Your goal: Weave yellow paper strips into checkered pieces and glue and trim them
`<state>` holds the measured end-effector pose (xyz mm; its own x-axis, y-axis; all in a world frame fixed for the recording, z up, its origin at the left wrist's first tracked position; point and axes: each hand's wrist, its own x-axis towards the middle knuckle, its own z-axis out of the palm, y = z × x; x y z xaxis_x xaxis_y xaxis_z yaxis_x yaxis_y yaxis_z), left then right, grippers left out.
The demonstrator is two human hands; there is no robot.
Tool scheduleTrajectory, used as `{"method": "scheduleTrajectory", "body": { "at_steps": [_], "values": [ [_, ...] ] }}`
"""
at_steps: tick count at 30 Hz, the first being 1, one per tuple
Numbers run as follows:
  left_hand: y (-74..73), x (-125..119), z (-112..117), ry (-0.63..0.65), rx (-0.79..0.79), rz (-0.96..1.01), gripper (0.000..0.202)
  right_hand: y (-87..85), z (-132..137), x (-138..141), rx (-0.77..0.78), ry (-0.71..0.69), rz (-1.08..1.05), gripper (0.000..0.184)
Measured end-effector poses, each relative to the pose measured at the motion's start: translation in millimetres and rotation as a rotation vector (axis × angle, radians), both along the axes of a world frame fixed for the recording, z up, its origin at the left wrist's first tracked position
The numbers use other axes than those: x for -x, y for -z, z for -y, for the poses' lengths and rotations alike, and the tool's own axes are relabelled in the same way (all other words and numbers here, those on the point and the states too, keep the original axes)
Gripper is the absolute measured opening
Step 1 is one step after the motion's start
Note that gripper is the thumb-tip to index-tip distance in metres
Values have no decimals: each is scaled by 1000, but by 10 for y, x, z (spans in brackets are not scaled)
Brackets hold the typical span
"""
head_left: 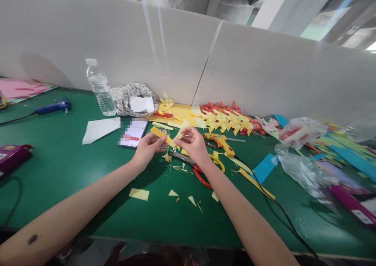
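Both of my hands meet above the green table [64, 160], pinching folded yellow paper strips [165, 137]. My left hand [147, 148] is closed on the lower end of a strip. My right hand [192, 142] is closed on the other end, with a paler strip sticking up between its fingers. Red-handled scissors [196, 169] lie on the table just under my right wrist. Yellow paper scraps [139, 194] are scattered in front of my arms.
A phone [133, 133], a white sheet [100, 128], a water bottle [101, 88] and a patterned cloth [132, 97] lie behind my left hand. A yellow glue gun [221, 142], woven yellow-and-orange pieces [226, 119], plastic bags [302, 131] and blue strips [265, 167] are to the right. A blue glue gun [54, 107] lies far left.
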<state>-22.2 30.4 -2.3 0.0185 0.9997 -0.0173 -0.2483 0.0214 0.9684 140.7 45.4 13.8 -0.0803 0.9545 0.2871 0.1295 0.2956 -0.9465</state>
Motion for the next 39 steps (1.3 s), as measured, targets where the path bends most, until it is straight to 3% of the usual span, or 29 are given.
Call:
{"method": "scheduleTrajectory", "body": {
  "at_steps": [5, 10, 21, 27, 33, 39],
  "values": [
    [-10, -14, 5, -24, -11, -5, 38, -34, 18, 3, -39, -12, 53, 26],
    [1, -8, 0, -26, -7, -3, 33, -18, 46, 22, -131, 13, 183, 38],
    [-14, 11, -12, -55, -16, 106, 32, 24, 13, -8, -103, -14, 125, 45],
    [-19, 17, 6, 64, 41, 18, 28, 5, 69, 53, -113, -4, 119, 46],
    [12, -9, 13, 72, 8, -84, 29, -15, 100, 63, -84, 33, 127, 39],
    [-25, -16, 29, 98, 28, -26, 31, -11, 80, 38, -38, 32, 98, 44]
  ]
}}
